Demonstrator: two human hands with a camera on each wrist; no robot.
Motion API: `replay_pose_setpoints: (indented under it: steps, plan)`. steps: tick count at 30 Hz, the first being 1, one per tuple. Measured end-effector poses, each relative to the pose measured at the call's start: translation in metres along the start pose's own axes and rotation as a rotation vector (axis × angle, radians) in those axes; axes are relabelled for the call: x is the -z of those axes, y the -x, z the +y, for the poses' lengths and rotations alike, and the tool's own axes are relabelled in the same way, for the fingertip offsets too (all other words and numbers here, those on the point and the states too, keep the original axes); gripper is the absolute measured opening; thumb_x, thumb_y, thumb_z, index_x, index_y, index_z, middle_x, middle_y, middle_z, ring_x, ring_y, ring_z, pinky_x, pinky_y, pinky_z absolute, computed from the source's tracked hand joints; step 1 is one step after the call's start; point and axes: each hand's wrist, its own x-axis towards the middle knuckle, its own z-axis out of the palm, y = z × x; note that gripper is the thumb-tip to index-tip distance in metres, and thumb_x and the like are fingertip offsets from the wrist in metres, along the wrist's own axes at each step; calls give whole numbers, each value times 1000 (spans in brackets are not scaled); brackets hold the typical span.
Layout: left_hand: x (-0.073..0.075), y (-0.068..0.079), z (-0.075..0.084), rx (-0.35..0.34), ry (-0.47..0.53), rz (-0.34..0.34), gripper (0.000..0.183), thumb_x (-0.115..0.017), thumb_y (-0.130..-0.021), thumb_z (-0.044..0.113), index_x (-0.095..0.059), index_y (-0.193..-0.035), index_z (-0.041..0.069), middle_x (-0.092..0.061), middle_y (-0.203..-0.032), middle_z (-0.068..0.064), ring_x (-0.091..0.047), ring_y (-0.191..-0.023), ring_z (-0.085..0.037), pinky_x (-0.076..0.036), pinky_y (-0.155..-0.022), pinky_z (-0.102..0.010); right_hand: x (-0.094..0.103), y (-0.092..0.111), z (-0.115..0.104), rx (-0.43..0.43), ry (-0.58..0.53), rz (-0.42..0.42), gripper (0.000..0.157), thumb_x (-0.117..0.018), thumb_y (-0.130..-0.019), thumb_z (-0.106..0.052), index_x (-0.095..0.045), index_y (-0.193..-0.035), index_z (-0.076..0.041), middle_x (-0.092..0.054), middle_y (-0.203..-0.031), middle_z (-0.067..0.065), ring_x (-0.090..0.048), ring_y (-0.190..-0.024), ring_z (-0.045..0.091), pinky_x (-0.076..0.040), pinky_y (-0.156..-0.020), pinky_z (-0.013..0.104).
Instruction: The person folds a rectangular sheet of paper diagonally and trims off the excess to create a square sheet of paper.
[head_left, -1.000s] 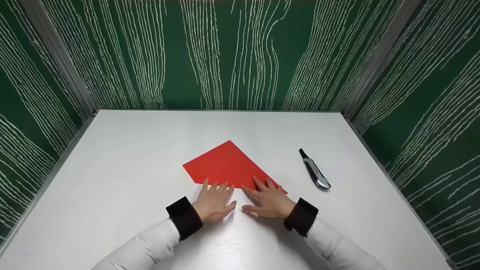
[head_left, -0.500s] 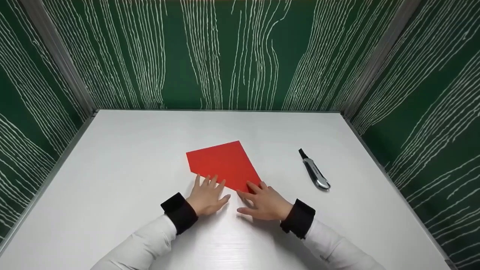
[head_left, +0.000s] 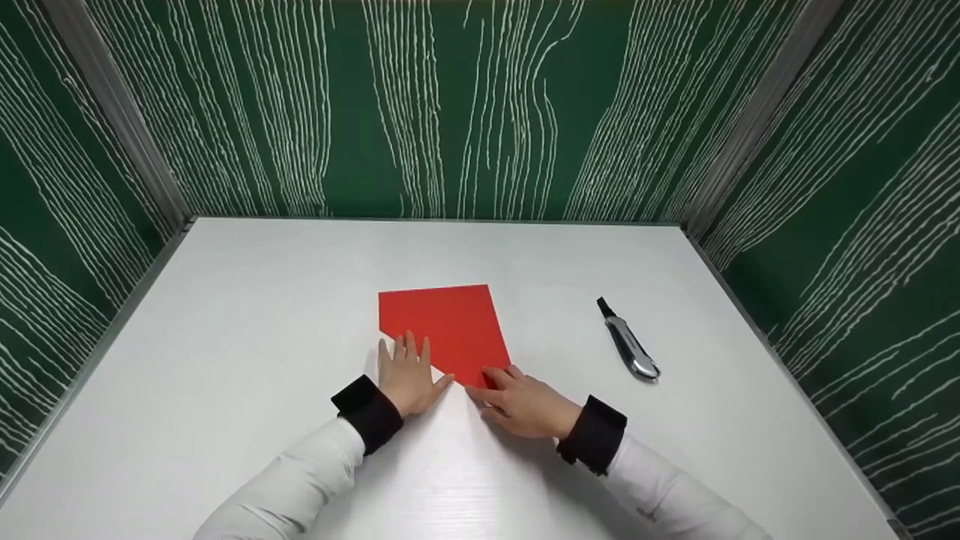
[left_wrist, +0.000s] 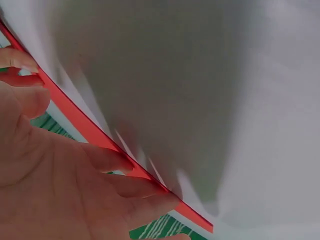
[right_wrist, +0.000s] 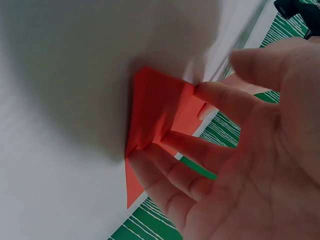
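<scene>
A folded sheet of red paper [head_left: 442, 322] lies flat on the white table, its long near edge slanting down to the right. Across the left part of that edge, my left hand [head_left: 407, 382] rests with straight, spread fingers. At the near right corner, the fingers of my right hand [head_left: 534, 405] touch the paper. In the right wrist view, several fingertips press on a red flap [right_wrist: 155, 105], while the thumb stands away from it. The left wrist view shows the paper's edge [left_wrist: 90, 125] running along the left fingertips.
A grey and black utility knife [head_left: 632, 345] lies on the white table [head_left: 262, 300], to the right of the paper. Green walls [head_left: 480, 105] with white wavy lines rise behind the table and along both sides.
The paper has turned clockwise, its left end going away from me and its right end coming nearer. My left hand has moved farther over the near edge; the right has shifted slightly left.
</scene>
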Motion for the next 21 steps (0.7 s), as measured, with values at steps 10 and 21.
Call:
replay_pose_setpoints:
  steps: [10, 21]
  plan:
    - [-1, -7, 3, 69, -77, -2, 82, -40, -104, 61, -27, -162, 6, -29, -168, -24, -30, -157, -42, -19, -130, -58, -1, -4, 9, 124, 20, 117, 36, -61, -101, -8, -68, -136, -15, -62, -117, 17, -61, -99, 27, -61, -81, 36]
    - [-3, -14, -10, 53, 1, 15, 72, -41, -107, 50, -26, -163, 7, -25, -170, -20, -25, -159, -39, -15, -128, -65, -4, -29, 17, 164, 176, 102, 43, -63, -101, -11, -62, -143, -20, -60, -111, 10, -60, -98, 22, -58, -77, 28]
